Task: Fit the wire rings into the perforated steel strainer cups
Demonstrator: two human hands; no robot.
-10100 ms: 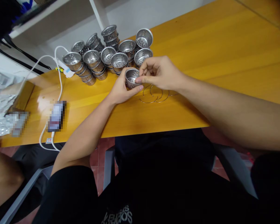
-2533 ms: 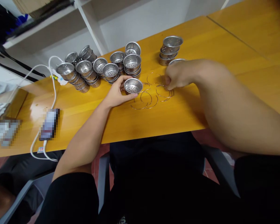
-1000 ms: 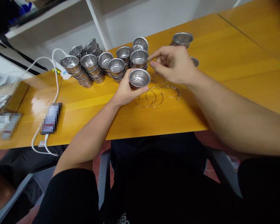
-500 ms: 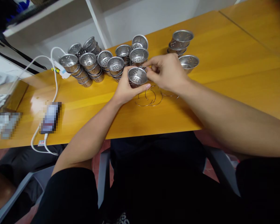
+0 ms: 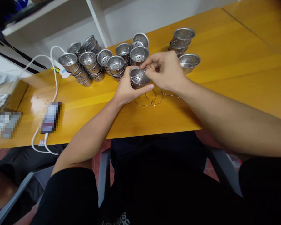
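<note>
1. Cup (image 5: 138, 78) of perforated metal sits in the curve of my left hand (image 5: 126, 91), mouth up and leaning a little towards me.
2. My left hand is clamped on it: the thumb runs along the near side, its tip reaching past the right of the cup, while the palm and forefinger press the left wall. The other fingers are hidden behind it, so I cannot tell how they lie.
3. My right hand (image 5: 167, 71) comes in from the right, over the cup's far right rim. Its thumb and forefinger are pinched together on a thin wire (image 5: 142, 69), of which only a short bit shows; the remaining fingers curl into the palm.
4. The wire is at the rim, right at my fingertips. Whether it passes through a hole I cannot tell.
5. Loose wires (image 5: 155, 104), bent into open curves, lie on the table (image 5: 135, 123) just below the cup, partly under my right wrist.
6. Beyond my left hand, stacked cups (image 5: 87, 62) stand in a close cluster, the nearest just behind the held one.
7. Past my right hand are a separate stack (image 5: 182, 38) and, just in front of it, another cup (image 5: 189, 62), partly covered by my hand.
8. Well to the left lies a phone (image 5: 51, 118) with a white cable (image 5: 55, 86).
</note>
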